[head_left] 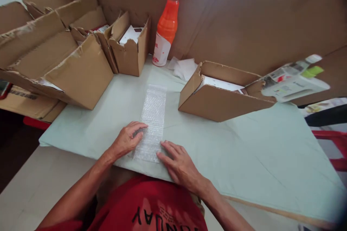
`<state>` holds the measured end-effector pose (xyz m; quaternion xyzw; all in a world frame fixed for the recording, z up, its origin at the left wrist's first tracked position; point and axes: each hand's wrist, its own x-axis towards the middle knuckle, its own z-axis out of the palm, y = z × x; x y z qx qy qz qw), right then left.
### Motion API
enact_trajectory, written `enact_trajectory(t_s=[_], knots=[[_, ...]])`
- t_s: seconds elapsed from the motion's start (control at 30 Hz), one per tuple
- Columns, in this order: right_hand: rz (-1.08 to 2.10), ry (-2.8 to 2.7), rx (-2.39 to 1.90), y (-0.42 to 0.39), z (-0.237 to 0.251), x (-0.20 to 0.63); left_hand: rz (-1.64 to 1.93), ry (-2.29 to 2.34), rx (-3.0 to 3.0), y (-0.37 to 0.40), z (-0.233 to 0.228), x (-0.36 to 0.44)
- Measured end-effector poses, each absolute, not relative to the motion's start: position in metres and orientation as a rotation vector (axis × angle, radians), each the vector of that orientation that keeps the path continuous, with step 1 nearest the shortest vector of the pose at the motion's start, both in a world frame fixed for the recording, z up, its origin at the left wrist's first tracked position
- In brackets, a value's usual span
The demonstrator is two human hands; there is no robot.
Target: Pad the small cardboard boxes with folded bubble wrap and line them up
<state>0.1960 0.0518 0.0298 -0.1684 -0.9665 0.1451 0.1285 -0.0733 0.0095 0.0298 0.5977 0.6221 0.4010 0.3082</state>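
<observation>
A long strip of clear bubble wrap (pixel 152 119) lies flat on the pale green sheet (pixel 244 144) covering the table, running away from me. My left hand (pixel 127 140) rests on the strip's near left edge, fingers curled over a small dark object under the wrap. My right hand (pixel 177 162) lies flat by the strip's near right corner, fingertips touching its edge. Neither hand lifts anything.
An orange bottle (pixel 166 29) stands at the back against a cardboard wall. Open cardboard boxes (pixel 81 68) crowd the left; a small one (pixel 130 48) holds white items. A low box (pixel 219 95) sits right of the strip, packaged items (pixel 292 79) beyond it.
</observation>
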Motion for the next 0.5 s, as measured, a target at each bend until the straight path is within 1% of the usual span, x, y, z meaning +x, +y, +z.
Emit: enact_trajectory(t_s=[0.13,0.3,0.37,0.43,0.5], knots=[[0.539,-2.595,-0.491,0.045,0.022,0.163,0.966,1.616,1.486,-0.001,0.039,-0.085],[1.074,-2.132,-0.847,0.056,0.034,0.146,0.922,1.465,1.386,-0.029,0.052,-0.093],[1.233,-2.029,-0.948,0.064,0.040,0.143,0.933,1.513,1.377,-0.030,0.053,-0.088],[1.233,-1.973,-1.017,0.073,0.041,0.141,0.958,1.667,1.368,-0.022,0.049,-0.080],[1.036,-1.966,-1.067,0.078,0.039,0.144,0.968,1.830,1.399,-0.009,0.041,-0.072]])
